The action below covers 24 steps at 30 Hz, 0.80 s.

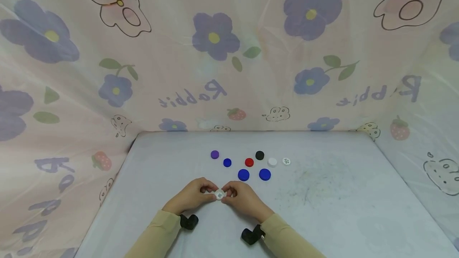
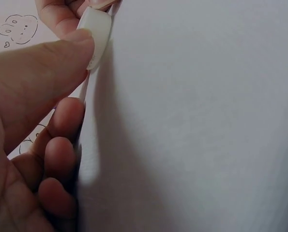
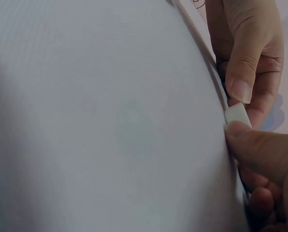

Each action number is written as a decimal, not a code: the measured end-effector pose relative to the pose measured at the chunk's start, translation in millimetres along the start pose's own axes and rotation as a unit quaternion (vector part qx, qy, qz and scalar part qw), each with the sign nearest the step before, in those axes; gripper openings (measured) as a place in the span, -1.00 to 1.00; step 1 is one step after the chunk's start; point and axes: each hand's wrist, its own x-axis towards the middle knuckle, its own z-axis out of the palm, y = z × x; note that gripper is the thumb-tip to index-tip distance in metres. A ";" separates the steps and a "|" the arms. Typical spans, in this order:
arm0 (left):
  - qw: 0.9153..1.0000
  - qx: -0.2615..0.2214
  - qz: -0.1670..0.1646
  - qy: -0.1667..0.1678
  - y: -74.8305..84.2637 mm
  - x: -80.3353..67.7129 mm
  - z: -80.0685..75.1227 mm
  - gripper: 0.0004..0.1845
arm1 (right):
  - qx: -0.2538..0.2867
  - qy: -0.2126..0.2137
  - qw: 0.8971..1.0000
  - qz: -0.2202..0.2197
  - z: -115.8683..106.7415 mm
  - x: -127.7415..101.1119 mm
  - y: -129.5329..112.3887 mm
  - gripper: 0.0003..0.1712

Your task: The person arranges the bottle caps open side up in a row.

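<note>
Between both hands, just above or on the white tabletop, is a small round white cap [image 1: 220, 194] with a diamond-like mark on its top. My left hand [image 1: 193, 195] pinches its left edge between thumb and fingers. From the other side my right hand [image 1: 245, 197] pinches the right edge. In the left wrist view the thumb covers part of the white cap [image 2: 99, 30]. The right wrist view shows the white cap [image 3: 237, 115] from the side, with both thumbs at it. Two blue caps, a left one [image 1: 243, 175] and a right one [image 1: 265, 174], lie just beyond the hands.
Farther back lie a purple cap [image 1: 214, 154], a smaller blue cap [image 1: 227, 163], a red cap [image 1: 249, 162], a black cap [image 1: 259, 155], a plain white cap [image 1: 272, 162] and a white cap with dark marks [image 1: 286, 161]. A patterned curtain [image 1: 265, 71] encloses the table [image 1: 358, 202].
</note>
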 end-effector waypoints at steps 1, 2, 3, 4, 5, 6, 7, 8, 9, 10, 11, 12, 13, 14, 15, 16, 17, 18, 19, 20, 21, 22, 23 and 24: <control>1.000 -0.001 -0.001 -0.001 0.3 -0.1 -0.3 -0.81 | 0.001 0.000 1.000 0.000 -0.1 -0.1 0.1 -0.80; 1.000 -0.001 -0.002 -0.001 0.6 -0.2 -0.5 -0.81 | 0.003 0.000 1.000 0.000 -0.4 -0.3 0.0 -0.80; 1.000 -0.003 -0.003 -0.002 1.0 -0.5 -0.6 -0.81 | 0.005 -0.001 1.000 0.000 -0.7 -0.5 -0.1 -0.80; 1.000 -0.004 -0.005 -0.003 1.3 -0.7 -0.8 -0.81 | 0.007 -0.001 1.000 0.000 -1.0 -0.8 -0.2 -0.79; 1.000 -0.005 -0.006 -0.003 1.6 -0.8 -0.9 -0.81 | 0.009 -0.002 1.000 0.001 -1.4 -1.2 -0.5 -0.79; 1.000 -0.007 -0.007 -0.004 1.8 -1.0 -0.9 -0.82 | 0.012 -0.002 1.000 0.002 -1.7 -1.5 -0.8 -0.79; 1.000 -0.009 -0.009 -0.004 2.0 -1.2 -1.0 -0.82 | 0.013 -0.002 1.000 0.002 -1.9 -1.7 -1.0 -0.79; 1.000 -0.010 -0.011 -0.004 2.1 -1.3 -1.1 -0.82 | 0.014 -0.002 1.000 0.003 -2.1 -1.9 -1.4 -0.79; 1.000 -0.012 -0.013 -0.004 2.3 -1.5 -1.1 -0.82 | 0.015 -0.002 1.000 0.003 -2.3 -2.0 -1.7 -0.79; 1.000 -0.013 -0.013 -0.004 2.5 -1.7 -1.2 -0.82 | 0.015 -0.001 1.000 0.004 -2.2 -2.1 -1.8 -0.79; 1.000 -0.013 -0.014 -0.003 2.6 -1.8 -1.2 -0.82 | 0.014 -0.001 1.000 0.005 -2.2 -2.1 -2.0 -0.80; 1.000 -0.013 -0.015 -0.003 2.7 -2.0 -1.3 -0.82 | 0.014 0.000 1.000 0.004 -2.0 -2.1 -2.0 -0.80; 1.000 -0.013 -0.016 -0.003 2.8 -2.1 -1.3 -0.82 | 0.013 0.001 1.000 0.004 -1.9 -2.0 -2.1 -0.81; 1.000 -0.011 -0.016 -0.003 2.8 -2.1 -1.4 -0.82 | 0.013 0.002 1.000 0.004 -1.6 -1.9 -2.0 -0.81; 1.000 -0.010 -0.015 -0.003 2.8 -2.2 -1.3 -0.82 | 0.013 0.002 1.000 0.003 -1.4 -1.9 -1.9 -0.81; 1.000 -0.008 -0.014 -0.003 2.7 -2.2 -1.3 -0.82 | 0.013 0.003 1.000 0.003 -1.1 -1.8 -1.6 -0.82; 1.000 -0.007 -0.014 -0.003 2.4 -2.1 -1.3 -0.82 | 0.013 0.003 1.000 0.003 -1.0 -1.7 -1.5 -0.82; 1.000 -0.006 -0.013 -0.003 2.3 -2.1 -1.3 -0.82 | 0.013 0.004 1.000 0.002 -0.9 -1.6 -1.4 -0.82; 1.000 -0.005 -0.011 -0.003 2.0 -2.0 -1.2 -0.82 | 0.013 0.004 1.000 0.003 -0.8 -1.5 -1.2 -0.82; 1.000 -0.005 -0.009 -0.003 1.7 -1.9 -1.1 -0.82 | 0.015 0.004 1.000 0.002 -0.7 -1.6 -1.1 -0.82; 1.000 -0.005 -0.008 -0.003 1.2 -1.8 -1.0 -0.82 | 0.016 0.004 1.000 0.003 -0.9 -1.8 -1.1 -0.82; 1.000 -0.005 -0.007 -0.003 0.9 -1.5 -1.0 -0.81 | 0.016 0.005 1.000 0.003 -0.9 -2.0 -0.9 -0.81; 1.000 -0.007 -0.006 -0.002 0.5 -1.3 -1.0 -0.80 | 0.017 0.006 1.000 0.004 -1.0 -2.3 -0.7 -0.81; 1.000 -0.007 -0.006 -0.002 -0.1 -0.9 -1.0 -0.80 | 0.018 0.006 1.000 0.007 -1.2 -2.9 -0.6 -0.80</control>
